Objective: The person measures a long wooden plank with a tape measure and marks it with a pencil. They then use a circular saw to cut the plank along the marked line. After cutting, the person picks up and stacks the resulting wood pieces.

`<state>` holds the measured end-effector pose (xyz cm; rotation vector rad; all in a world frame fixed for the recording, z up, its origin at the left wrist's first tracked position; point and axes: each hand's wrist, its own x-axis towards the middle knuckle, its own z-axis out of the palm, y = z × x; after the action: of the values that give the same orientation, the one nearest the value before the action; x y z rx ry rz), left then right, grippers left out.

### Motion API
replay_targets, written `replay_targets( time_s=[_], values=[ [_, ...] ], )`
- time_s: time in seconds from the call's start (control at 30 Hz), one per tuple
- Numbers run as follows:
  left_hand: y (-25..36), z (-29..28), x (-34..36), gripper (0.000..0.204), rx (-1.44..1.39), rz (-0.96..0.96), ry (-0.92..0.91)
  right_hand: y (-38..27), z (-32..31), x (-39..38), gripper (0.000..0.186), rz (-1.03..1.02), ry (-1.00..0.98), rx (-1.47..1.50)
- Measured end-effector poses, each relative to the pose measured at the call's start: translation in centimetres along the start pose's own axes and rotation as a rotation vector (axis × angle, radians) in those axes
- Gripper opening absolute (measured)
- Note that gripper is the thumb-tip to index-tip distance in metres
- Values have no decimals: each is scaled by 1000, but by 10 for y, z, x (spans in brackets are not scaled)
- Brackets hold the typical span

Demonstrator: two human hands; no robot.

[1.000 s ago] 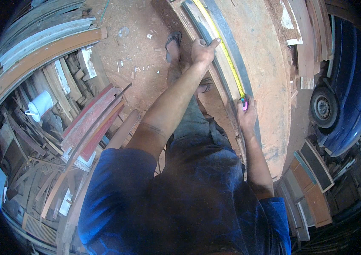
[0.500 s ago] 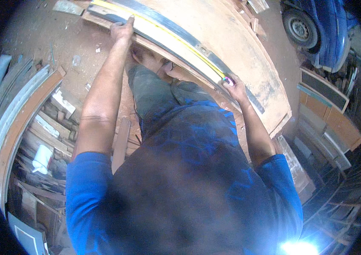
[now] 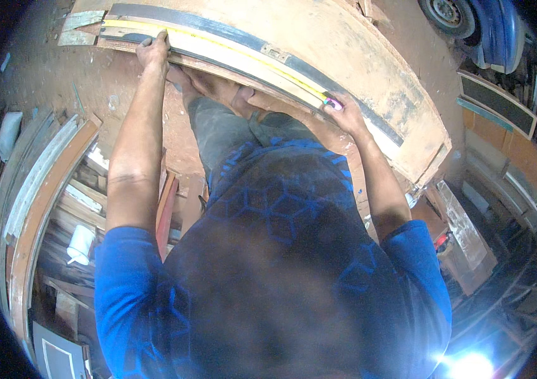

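Observation:
A pale wooden plank (image 3: 218,52) with dark edges lies along the near side of a large wooden board. A yellow tape measure blade (image 3: 243,54) stretches lengthwise over it, from its left end to my right hand. My left hand (image 3: 153,52) grips the plank's near edge, its thumb up on top beside the blade; the fingers underneath are hidden. Further right, my right hand (image 3: 346,115) is closed around the small pink and dark tape measure case (image 3: 332,103), which rests at the plank. Its fingers are partly hidden.
The large board (image 3: 369,63) carries a dark strip beside the plank. Stacked planks (image 3: 41,183) and a white container (image 3: 80,245) lie at left. A blue vehicle (image 3: 499,38) stands at far right, above leaning panels (image 3: 502,114). My legs (image 3: 224,129) are close to the plank.
The view has shifted and turned slightly, so the plank's left end and the tape's end now show fully. Both hands keep their holds, and the tape stays stretched out.

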<state>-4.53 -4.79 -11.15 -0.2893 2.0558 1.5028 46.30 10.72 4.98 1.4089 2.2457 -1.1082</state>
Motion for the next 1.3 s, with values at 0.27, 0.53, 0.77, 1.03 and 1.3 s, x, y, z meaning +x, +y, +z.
replay_targets(
  time_s=[0.27,0.53,0.77,1.03,1.3],
  values=[
    [-3,-7,11,64,44,-83,-134,-8,7,-2,53,5,9,-114],
    [4,8,3,61,108,-98,-131,-8,14,-12,52,-3,94,-119],
    [-7,1,3,48,614,152,-18,-11,17,-10,49,-108,95,-71],
    [52,5,-45,16,-289,-75,-45,-34,20,-7,39,-217,103,17],
    [24,18,-94,27,287,-59,-108,-37,14,-1,41,-141,45,15]
  ],
)
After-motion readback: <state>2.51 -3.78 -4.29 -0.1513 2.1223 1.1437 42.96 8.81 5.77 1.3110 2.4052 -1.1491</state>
